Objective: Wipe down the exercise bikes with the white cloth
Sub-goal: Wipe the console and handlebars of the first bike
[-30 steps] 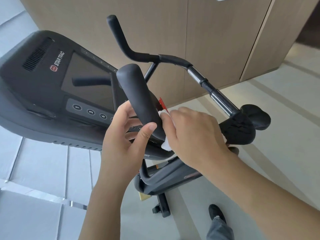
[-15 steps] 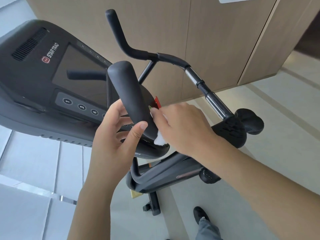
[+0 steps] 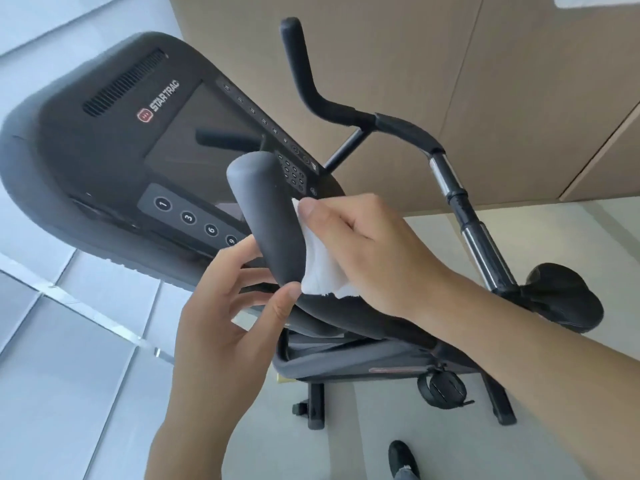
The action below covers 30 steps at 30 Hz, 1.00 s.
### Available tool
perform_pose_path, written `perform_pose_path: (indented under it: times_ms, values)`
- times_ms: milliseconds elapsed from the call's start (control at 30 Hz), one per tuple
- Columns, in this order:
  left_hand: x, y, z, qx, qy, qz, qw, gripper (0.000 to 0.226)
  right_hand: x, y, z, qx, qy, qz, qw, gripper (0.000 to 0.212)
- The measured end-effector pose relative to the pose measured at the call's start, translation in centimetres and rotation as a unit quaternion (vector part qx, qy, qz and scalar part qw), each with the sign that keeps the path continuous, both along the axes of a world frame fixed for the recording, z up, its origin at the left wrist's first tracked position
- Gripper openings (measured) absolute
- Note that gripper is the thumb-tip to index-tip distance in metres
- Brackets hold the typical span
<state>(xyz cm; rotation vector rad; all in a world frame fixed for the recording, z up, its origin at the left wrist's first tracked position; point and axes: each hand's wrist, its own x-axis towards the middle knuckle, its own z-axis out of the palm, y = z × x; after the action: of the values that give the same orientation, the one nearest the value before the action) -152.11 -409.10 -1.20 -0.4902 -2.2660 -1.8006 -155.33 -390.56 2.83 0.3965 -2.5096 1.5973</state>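
From the head view, the right hand (image 3: 367, 251) presses a crumpled white cloth (image 3: 320, 268) against the right side of the near matte black padded handlebar grip (image 3: 270, 220) of the black exercise bike (image 3: 363, 358), fingers curled round the cloth. The left hand (image 3: 221, 327) steadies the same grip lower down, thumb and fingertips pinching it. Behind them sits the dark console with its screen and numbered buttons (image 3: 138, 157). I judge the grip is mid-wipe; next the cloth likely needs sliding along the grip to its rounded tip, then over the far handlebar (image 3: 311, 88).
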Motion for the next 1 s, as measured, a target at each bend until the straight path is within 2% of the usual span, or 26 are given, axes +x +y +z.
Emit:
perform_pose_path:
  times_ms: [67,200,367,467,633,767,867,933,1000]
  values:
    - [0.4,0.6,1.0,0.0,0.011,0.038,0.999,0.043,-1.8,0.1,1.3,-0.033,0.006,0.038,0.999,0.059]
    - [0.7,1.8,3.0,-0.016,0.041,0.106,0.993,0.051,-2.7,0.5,0.9,-0.026,0.026,0.091,0.995,0.058]
    - [1.1,3.4,2.8,-0.034,0.041,0.185,0.981,0.048,-1.2,3.3,-3.7,0.031,-0.046,0.148,0.987,0.057]
    - [1.4,4.3,2.6,-0.04,0.048,0.226,0.972,0.046,-2.2,3.4,-2.4,0.041,-0.019,0.178,0.983,0.056]
    - [1.6,5.0,2.8,-0.039,0.027,0.242,0.969,0.05,-4.1,1.7,0.6,-0.05,0.077,0.196,0.976,0.041]
    - [1.3,4.7,2.9,-0.045,0.026,0.229,0.972,0.043,-3.1,2.8,-3.2,0.063,0.119,0.223,0.965,0.019]
    - [1.1,4.4,2.8,-0.05,0.029,0.226,0.972,0.039,-2.9,4.7,-4.3,0.126,0.071,0.293,0.945,0.026]
    - [1.1,4.4,2.8,-0.048,0.031,0.226,0.973,0.039,-3.4,5.0,-3.5,0.131,0.078,0.31,0.938,0.022]
    - [1.1,4.4,2.7,-0.042,0.029,0.222,0.974,0.038,-4.3,4.3,-2.3,0.09,0.099,0.303,0.944,0.012]
